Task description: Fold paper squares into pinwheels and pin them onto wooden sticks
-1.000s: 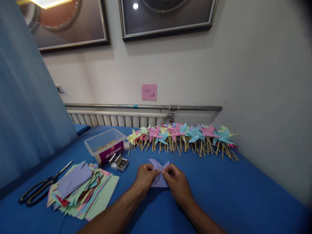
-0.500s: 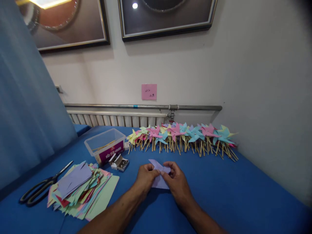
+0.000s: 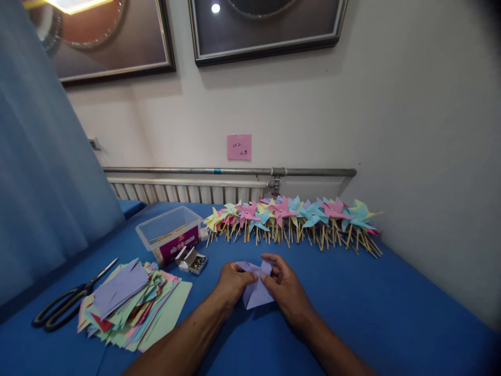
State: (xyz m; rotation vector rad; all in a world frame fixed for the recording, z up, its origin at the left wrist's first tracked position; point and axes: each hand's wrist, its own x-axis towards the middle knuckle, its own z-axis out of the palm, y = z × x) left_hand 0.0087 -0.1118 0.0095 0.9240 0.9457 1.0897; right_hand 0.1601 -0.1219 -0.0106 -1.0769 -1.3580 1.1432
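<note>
lilac paper [image 3: 256, 292] seemingly pinched by left hand [image 3: 231, 284] and right hand [image 3: 287, 290].

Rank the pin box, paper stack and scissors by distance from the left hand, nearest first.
From the left hand:
1. Pin box, just up-left of it.
2. Paper stack, farther left.
3. Scissors, at the far left edge.

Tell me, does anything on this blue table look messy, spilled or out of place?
Nothing is spilled or damaged. The stack of coloured paper beside the scissors is fanned out unevenly, and the small pin box lies open. Both hands hold a lilac paper piece; the finished pinwheels sit in a row.
</note>
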